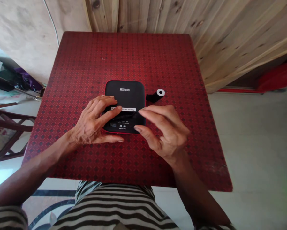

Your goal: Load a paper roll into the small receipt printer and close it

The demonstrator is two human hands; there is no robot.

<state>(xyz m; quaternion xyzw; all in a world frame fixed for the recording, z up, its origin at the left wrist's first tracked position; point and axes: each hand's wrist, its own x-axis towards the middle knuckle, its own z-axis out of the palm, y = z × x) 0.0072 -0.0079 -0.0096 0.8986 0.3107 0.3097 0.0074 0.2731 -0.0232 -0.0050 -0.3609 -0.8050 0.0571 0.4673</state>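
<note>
I have the black device [127, 99] near the bench's [177, 64] middle, well in from every edge. My left hand [90, 124] spreads over it; my right hand [168, 130], thumb and fingers apart, flanks its right side near a black roll [155, 96].

Black device [133, 99] on a red table [124, 54]
Left hand [93, 119] spread over its left side; right hand [167, 131], thumb and fingertips apart, at its right; roll [157, 95] by its right edge.
</note>
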